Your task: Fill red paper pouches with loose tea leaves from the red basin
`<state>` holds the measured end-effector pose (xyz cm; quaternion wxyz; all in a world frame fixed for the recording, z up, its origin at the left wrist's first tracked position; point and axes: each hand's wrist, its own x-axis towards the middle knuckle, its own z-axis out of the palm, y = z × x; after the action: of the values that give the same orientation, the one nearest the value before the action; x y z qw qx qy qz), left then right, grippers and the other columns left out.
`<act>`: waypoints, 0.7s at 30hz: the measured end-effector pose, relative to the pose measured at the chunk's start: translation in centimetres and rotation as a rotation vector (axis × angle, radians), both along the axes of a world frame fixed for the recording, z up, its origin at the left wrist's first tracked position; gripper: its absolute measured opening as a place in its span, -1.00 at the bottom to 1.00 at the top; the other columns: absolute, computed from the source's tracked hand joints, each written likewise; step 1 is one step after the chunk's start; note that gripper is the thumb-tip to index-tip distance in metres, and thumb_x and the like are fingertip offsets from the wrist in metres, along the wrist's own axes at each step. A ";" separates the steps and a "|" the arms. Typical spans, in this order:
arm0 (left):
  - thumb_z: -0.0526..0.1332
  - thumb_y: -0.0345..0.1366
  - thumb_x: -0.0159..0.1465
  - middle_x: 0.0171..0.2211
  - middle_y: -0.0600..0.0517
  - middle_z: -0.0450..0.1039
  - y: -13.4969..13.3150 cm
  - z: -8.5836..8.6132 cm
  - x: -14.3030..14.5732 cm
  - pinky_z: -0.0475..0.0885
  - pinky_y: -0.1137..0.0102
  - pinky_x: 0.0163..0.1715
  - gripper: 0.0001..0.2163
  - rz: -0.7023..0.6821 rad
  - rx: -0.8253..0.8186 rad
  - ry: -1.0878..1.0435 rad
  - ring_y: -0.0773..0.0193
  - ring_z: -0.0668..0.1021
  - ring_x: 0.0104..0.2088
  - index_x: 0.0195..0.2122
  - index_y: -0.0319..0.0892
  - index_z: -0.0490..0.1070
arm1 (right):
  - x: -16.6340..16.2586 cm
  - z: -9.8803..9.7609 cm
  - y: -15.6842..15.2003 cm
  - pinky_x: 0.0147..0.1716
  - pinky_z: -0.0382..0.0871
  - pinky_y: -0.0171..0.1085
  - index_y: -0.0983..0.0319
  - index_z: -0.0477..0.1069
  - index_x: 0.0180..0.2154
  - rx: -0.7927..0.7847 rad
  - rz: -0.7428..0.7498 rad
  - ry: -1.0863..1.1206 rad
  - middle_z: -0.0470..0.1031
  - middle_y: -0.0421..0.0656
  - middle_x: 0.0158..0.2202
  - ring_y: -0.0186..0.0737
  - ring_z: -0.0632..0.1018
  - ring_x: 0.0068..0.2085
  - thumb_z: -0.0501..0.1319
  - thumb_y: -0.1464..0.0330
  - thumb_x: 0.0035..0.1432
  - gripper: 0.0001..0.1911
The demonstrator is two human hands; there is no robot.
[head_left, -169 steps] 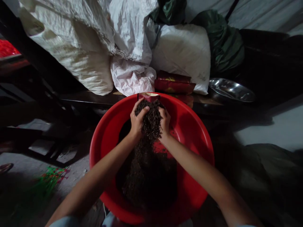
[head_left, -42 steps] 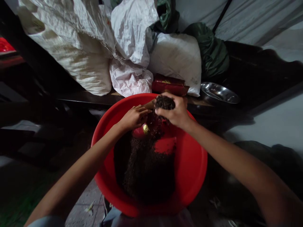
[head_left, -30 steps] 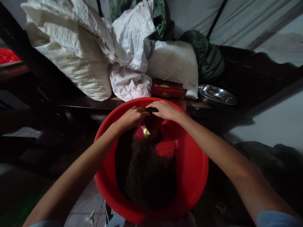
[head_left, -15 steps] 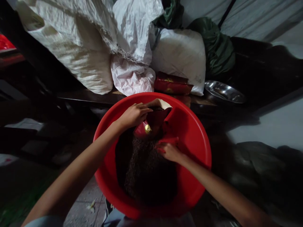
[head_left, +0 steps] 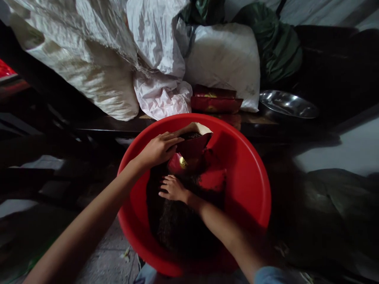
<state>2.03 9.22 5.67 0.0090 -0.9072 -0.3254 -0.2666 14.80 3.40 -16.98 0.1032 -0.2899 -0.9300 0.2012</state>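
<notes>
A large red basin (head_left: pixel 254 177) holds a heap of dark, loose, shredded material (head_left: pixel 177 228), perhaps dry tea leaves. Near its far side stands a dark red bag (head_left: pixel 192 148) with a gold emblem, its pale-lined mouth gaping and dark material inside. My left hand (head_left: pixel 158 149) grips the bag's left rim, thumb side hidden. Just below the bag, my right hand (head_left: pixel 173 188) lies palm down on the heap, fingers apart and holding nothing. Right of it is a flat red piece (head_left: pixel 211 179) partly covered by the dark material; I cannot tell whether it is a scoop.
Behind the basin, a dark bench (head_left: pixel 115 124) carries white woven sacks (head_left: pixel 100 83), a full white sack (head_left: pixel 222 59) and a green sack (head_left: pixel 275 47). Dark red packets (head_left: pixel 216 103) lie at its front, beside a shiny metal bowl (head_left: pixel 288 104).
My right hand has left the red piece and moved left onto the dark heap, its fingers now spread. My left hand keeps its hold on the bag. The view has shifted slightly.
</notes>
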 end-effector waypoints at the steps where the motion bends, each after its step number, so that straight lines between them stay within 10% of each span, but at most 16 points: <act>1: 0.12 -0.40 0.43 -0.05 -0.13 0.62 -0.1 -0.1 0.1 0.55 0.15 0.02 -0.66 -0.006 -0.004 -0.019 0.13 0.61 -0.09 0.17 -0.19 0.52 | 0.1 -0.1 -0.6 0.37 0.16 0.06 0.23 0.64 0.01 -0.012 0.005 -0.004 0.58 -0.03 0.17 0.05 0.41 0.33 0.30 0.09 0.34 -0.60; 7: 0.13 -0.37 0.45 -0.04 -0.13 0.61 -0.5 -0.3 1.1 0.51 0.14 0.07 -0.69 -0.024 -0.026 -0.077 0.09 0.59 -0.02 0.16 -0.21 0.51 | 1.1 1.5 -4.4 0.28 0.24 0.05 0.06 0.64 -0.03 -0.195 0.100 -0.033 0.59 -0.17 0.14 -0.01 0.48 0.20 0.29 -0.17 0.21 -0.47; 15: 0.10 -0.34 0.49 -0.16 -0.08 0.64 -1.5 -0.6 0.6 0.44 0.24 -0.12 -0.72 0.020 0.060 0.004 0.16 0.57 -0.18 0.08 -0.14 0.57 | 4.1 4.7 -9.7 0.01 0.48 0.32 -0.06 0.41 0.27 -0.327 0.181 -0.199 0.23 -0.05 0.44 0.61 0.27 0.34 0.44 -0.24 -0.11 -0.06; 21: 0.10 -0.36 0.51 -0.08 -0.07 0.66 -2.8 0.2 0.9 0.40 0.19 -0.01 -0.72 -0.054 0.074 0.059 0.15 0.60 -0.09 0.10 -0.14 0.56 | 4.3 4.1 -11.1 0.25 0.34 0.19 0.02 0.57 0.05 -0.361 0.029 -0.173 0.50 -0.06 0.16 0.14 0.60 0.05 0.51 -0.05 -0.10 -0.33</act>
<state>2.94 6.43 5.89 0.0449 -0.9222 -0.2904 -0.2515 19.11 -7.67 -12.85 -0.0335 -0.3064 -0.8884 0.3403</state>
